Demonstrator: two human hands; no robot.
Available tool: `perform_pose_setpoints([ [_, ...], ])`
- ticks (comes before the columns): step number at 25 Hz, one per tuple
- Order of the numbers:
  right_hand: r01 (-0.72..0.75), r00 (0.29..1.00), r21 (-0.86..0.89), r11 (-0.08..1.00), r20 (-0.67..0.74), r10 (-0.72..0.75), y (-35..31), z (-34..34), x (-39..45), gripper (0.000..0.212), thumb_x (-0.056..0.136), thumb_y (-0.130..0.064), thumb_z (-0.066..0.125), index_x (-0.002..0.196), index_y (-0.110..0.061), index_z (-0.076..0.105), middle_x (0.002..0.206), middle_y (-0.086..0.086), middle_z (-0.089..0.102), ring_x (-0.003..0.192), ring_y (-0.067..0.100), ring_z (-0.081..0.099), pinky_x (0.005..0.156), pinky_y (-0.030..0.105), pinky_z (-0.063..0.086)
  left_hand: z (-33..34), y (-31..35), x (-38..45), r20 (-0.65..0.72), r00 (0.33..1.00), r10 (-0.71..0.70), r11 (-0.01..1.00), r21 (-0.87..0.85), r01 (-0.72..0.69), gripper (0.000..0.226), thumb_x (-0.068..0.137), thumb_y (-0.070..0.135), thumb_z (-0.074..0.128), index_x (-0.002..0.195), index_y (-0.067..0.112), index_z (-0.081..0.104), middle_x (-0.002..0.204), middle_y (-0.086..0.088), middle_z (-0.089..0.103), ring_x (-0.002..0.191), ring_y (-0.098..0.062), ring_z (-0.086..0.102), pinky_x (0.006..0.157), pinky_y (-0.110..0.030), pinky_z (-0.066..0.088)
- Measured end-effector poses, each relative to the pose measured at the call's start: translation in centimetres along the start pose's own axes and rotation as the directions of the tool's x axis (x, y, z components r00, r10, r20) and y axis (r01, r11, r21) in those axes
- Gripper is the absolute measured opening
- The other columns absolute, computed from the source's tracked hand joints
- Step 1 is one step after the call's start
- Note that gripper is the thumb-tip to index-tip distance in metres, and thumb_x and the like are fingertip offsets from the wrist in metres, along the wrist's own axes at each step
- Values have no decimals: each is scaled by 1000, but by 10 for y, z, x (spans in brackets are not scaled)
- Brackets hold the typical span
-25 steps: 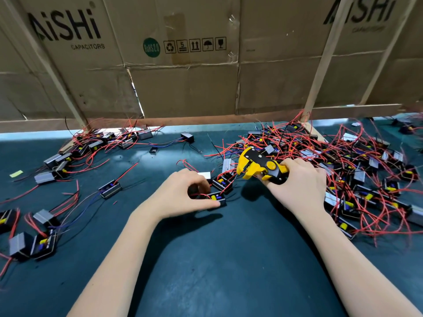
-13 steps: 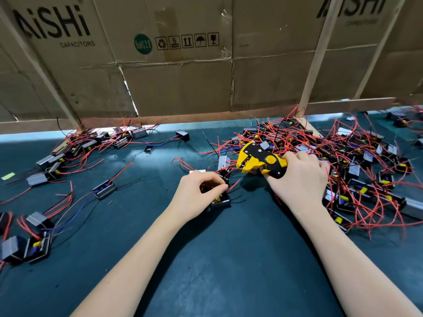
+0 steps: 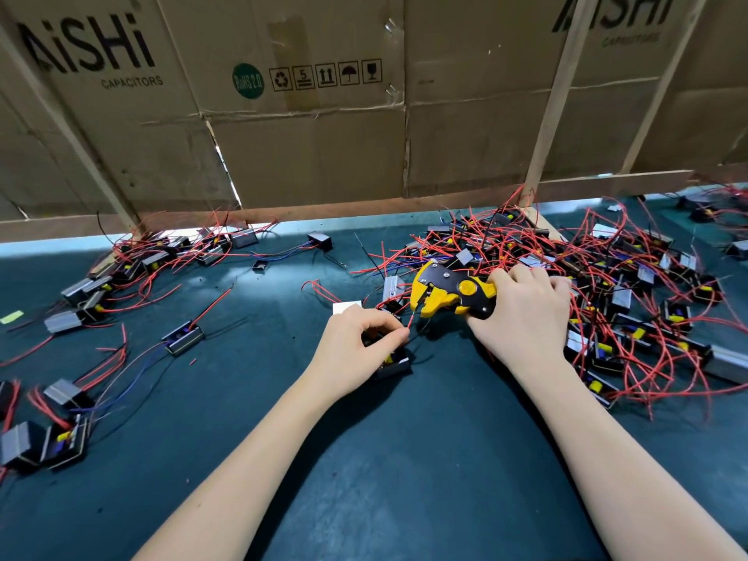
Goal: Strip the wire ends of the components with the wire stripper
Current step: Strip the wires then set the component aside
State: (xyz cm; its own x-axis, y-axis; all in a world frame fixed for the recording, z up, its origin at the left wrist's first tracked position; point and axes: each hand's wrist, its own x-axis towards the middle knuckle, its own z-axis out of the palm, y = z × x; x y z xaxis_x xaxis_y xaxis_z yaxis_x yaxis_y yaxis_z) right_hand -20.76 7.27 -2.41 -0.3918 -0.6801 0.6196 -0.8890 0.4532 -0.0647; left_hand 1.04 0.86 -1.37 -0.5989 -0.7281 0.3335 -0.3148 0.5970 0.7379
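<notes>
My right hand (image 3: pixel 522 313) grips the handles of a yellow-and-black wire stripper (image 3: pixel 449 291), whose jaws point left over the mat. My left hand (image 3: pixel 356 346) lies just left of the jaws, its thumb and fingers pinching a red wire (image 3: pixel 411 319) of a small black component (image 3: pixel 394 364) that sits under the hand. The wire's end points up toward the stripper's jaws. A large tangle of black components with red wires (image 3: pixel 607 301) is heaped to the right, behind and around my right hand.
A dark green mat (image 3: pixel 425 459) covers the bench. More wired components lie at the left (image 3: pixel 121 273) and near-left edge (image 3: pixel 44 439), one alone (image 3: pixel 182 338) mid-left. A cardboard wall (image 3: pixel 324 115) on wooden slats closes the back.
My left hand has slid right toward the stripper and shifted its pinch to the red wire. The stripper's jaws have tipped slightly lower toward that hand.
</notes>
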Motion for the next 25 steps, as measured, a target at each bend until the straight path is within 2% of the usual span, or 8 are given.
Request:
perform_pose_setpoints([
  [5, 22, 999, 10, 1000, -42, -21, 0, -1, 1, 39, 63, -41, 78, 81, -10, 63, 81, 9, 61, 84, 32, 55, 81, 41, 29, 1, 0, -1, 18, 998, 52, 998, 32, -53, 12, 88, 14, 70, 78, 14, 75, 68, 10, 68, 76, 2, 55, 68, -5, 36],
  [10, 48, 995, 17, 999, -89, -46, -2, -4, 1, 42, 60, -40, 80, 82, -9, 63, 82, 9, 61, 83, 32, 54, 81, 41, 27, 0, -5, 1, 61, 987, 149, 979, 133, -156, 10, 91, 20, 68, 83, 20, 74, 79, 13, 70, 80, -9, 50, 83, -25, 35],
  [13, 87, 990, 25, 996, -113, -83, 0, -7, 2, 44, 58, -40, 80, 85, -8, 65, 83, 9, 60, 83, 32, 54, 81, 40, 27, 0, -6, 1, 70, 982, 173, 975, 127, -181, 11, 92, 21, 66, 84, 20, 72, 79, 11, 70, 79, -14, 50, 83, -32, 38],
  [16, 136, 985, 12, 991, -112, -134, 0, -11, 2, 41, 63, -43, 72, 86, -10, 65, 82, 7, 60, 82, 31, 53, 80, 41, 29, 1, -7, 1, 84, 982, 171, 973, 139, -182, 13, 94, 23, 64, 84, 19, 71, 79, 8, 69, 78, -16, 49, 82, -38, 40],
  [20, 157, 984, -14, 987, -83, -158, 0, -15, 4, 32, 64, -40, 70, 79, -12, 63, 77, 4, 60, 78, 31, 55, 78, 40, 28, 1, -7, 1, 98, 982, 164, 976, 130, -176, 14, 95, 23, 61, 85, 18, 69, 79, 8, 68, 79, -17, 48, 83, -40, 40],
  [25, 169, 983, 1, 986, -77, -168, 0, -18, 5, 23, 64, -35, 69, 66, -15, 59, 64, 1, 57, 64, 29, 56, 73, 38, 24, 0, -7, 2, 101, 982, 159, 978, 118, -170, 14, 95, 21, 62, 83, 18, 68, 78, 6, 67, 79, -19, 49, 82, -39, 41],
])
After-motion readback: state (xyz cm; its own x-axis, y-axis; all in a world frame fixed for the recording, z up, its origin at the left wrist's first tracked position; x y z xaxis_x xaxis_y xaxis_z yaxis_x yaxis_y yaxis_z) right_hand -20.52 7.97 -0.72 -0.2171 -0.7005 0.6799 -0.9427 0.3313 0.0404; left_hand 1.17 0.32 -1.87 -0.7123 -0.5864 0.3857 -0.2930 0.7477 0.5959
